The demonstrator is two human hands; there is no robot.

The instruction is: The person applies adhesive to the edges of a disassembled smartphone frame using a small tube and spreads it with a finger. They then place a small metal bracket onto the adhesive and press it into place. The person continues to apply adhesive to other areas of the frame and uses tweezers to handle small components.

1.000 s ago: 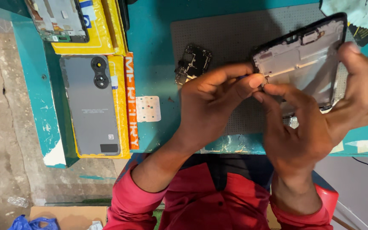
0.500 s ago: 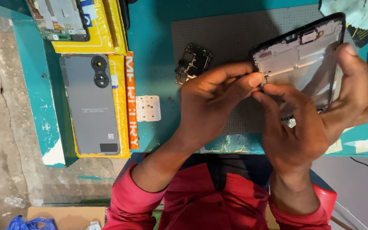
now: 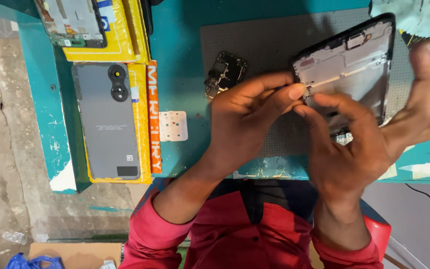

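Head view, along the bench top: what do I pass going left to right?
Grey phone back cover → small white perforated pad → black circuit board → left hand → opened phone frame.

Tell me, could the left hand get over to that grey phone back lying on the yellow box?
Probably yes. The left hand is pinching at the opened phone frame, but only bare teal table and a small white pad lie between it and the grey phone back. It would have to let go first.
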